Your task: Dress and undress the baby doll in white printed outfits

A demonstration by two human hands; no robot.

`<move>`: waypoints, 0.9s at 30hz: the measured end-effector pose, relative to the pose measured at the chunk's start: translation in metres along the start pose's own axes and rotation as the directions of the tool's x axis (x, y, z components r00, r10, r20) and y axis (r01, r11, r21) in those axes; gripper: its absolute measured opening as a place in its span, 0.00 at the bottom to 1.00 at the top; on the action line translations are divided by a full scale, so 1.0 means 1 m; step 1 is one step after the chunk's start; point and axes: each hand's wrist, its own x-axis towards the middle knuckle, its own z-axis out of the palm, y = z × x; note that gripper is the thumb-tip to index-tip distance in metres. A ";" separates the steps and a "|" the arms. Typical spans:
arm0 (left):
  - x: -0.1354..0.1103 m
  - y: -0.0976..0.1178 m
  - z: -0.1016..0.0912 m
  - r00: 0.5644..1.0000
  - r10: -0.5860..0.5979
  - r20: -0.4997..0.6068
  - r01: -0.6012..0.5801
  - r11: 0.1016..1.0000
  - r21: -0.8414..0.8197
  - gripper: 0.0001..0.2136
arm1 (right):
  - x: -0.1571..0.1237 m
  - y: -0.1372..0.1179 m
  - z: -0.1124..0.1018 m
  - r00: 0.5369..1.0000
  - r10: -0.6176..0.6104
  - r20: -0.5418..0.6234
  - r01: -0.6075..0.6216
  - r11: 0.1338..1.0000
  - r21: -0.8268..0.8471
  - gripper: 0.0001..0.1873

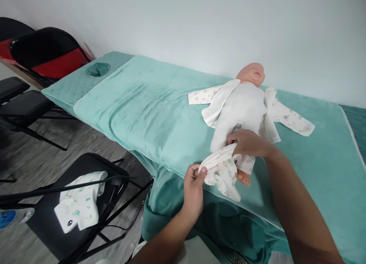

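Observation:
A baby doll (pixel 243 103) with a white cloth body lies on its back on the green-covered bed (pixel 154 100). Its printed white jacket (pixel 291 115) is spread open, sleeves out to both sides. Printed baby pants (pixel 221 172) are around the doll's lower legs, and one bare foot (pixel 244 177) shows below a leg cuff. My left hand (pixel 195 185) pinches the edge of the pants at the near left. My right hand (pixel 247 142) is closed on the waist part of the pants, between the doll's legs; its fingertips are partly hidden.
At lower left a black folding chair (pixel 51 226) bears a folded printed cloth (pixel 81 203). A plastic bottle (pixel 17 217) and a dark cable or bar cross that corner. More black and red chairs (pixel 48 50) stand at upper left. A white wall (pixel 185 27) runs behind the bed.

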 end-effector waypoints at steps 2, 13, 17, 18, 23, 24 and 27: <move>0.003 0.006 -0.003 0.997 -0.051 0.053 0.047 0.996 0.081 0.18 | 0.000 0.000 0.000 1.000 0.003 -0.002 -0.003 1.000 -0.003 0.06; 0.008 0.021 0.000 0.922 -0.192 0.336 0.116 0.965 0.234 0.19 | -0.004 0.008 0.002 0.998 -0.062 -0.033 0.065 0.995 0.069 0.04; 0.017 0.020 0.007 0.914 -0.203 0.352 0.177 0.979 0.104 0.18 | -0.005 0.012 0.001 0.995 -0.096 -0.028 0.099 0.991 0.089 0.06; 0.021 0.021 0.008 0.906 -0.210 0.369 0.187 0.978 0.096 0.19 | -0.005 0.013 0.001 0.994 -0.106 -0.028 0.109 0.989 0.102 0.08; 0.046 0.022 0.021 0.938 -0.041 0.343 -0.026 0.982 0.187 0.21 | -0.007 0.018 0.000 0.986 -0.165 -0.034 0.168 0.970 0.174 0.19; 0.053 0.023 0.025 0.946 0.022 0.323 -0.096 0.972 0.214 0.22 | -0.007 0.019 0.000 0.984 -0.175 -0.040 0.179 0.968 0.175 0.21; 0.074 0.028 0.039 0.933 0.200 0.299 -0.281 0.924 0.258 0.25 | -0.008 0.021 0.001 0.980 -0.187 -0.068 0.196 0.966 0.168 0.23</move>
